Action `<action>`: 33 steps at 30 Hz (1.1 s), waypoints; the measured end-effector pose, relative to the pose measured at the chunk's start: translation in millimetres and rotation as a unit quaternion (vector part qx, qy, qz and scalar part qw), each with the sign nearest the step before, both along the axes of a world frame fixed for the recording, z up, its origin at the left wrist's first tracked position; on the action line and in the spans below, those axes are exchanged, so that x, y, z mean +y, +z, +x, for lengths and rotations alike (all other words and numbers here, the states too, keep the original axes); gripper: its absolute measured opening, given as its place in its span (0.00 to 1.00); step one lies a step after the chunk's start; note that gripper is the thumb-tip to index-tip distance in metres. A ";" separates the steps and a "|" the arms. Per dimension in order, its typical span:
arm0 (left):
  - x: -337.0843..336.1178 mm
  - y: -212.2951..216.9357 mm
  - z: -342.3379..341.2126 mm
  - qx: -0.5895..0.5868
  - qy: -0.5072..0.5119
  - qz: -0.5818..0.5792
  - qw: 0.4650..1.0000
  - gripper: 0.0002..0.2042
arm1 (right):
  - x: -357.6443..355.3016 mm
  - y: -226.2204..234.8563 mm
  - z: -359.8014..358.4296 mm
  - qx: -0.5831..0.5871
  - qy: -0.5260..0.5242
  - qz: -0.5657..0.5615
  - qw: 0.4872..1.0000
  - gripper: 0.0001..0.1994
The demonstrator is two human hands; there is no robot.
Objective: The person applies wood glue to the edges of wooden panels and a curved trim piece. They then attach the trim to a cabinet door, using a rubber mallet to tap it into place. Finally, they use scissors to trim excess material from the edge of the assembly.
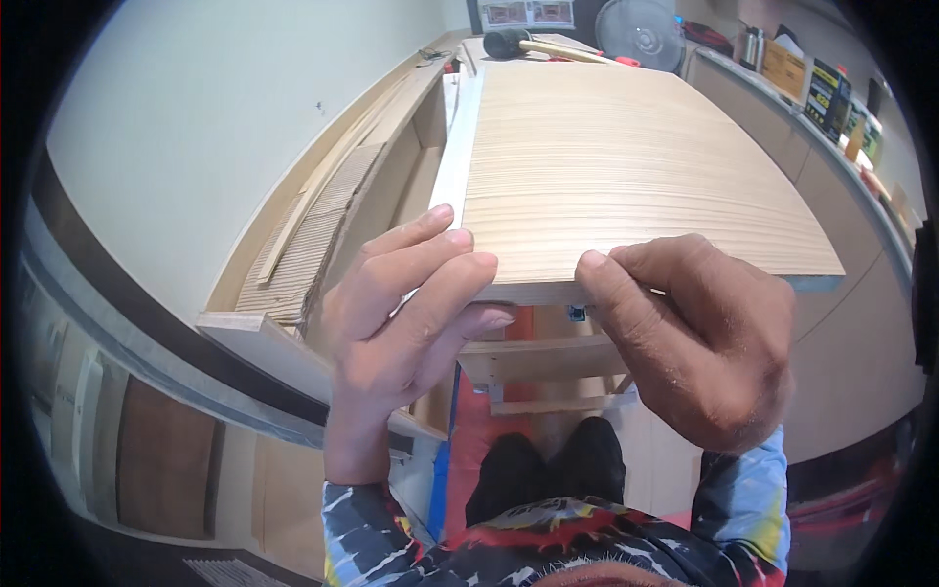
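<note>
Panel: light wood-grain panel [626, 166] laid flat on top of an open wooden cabinet frame [391, 186]; near edge held at chest height, just above the person's lap
Left hand [406, 323]: fingers curled over the panel's near left corner; thumb tucked beneath; clamped on the edge
Right hand [699, 338]: closed on the near edge right of centre; thumb pressed on top
Edge strip: pale band [456, 147] seen along the panel's left side
Background: black rubber mallet [518, 43] and fan [641, 31] lying past the far end
</note>
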State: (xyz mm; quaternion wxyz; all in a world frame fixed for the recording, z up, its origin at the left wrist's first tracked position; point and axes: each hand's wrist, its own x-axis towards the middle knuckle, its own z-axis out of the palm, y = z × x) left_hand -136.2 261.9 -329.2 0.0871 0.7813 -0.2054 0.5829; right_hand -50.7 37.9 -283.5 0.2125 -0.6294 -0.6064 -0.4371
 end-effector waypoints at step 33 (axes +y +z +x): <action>26.0 -3.1 18.5 0.003 -0.121 -0.096 0.988 0.21 | 17.7 5.6 26.2 -0.110 0.015 -0.029 0.993 0.17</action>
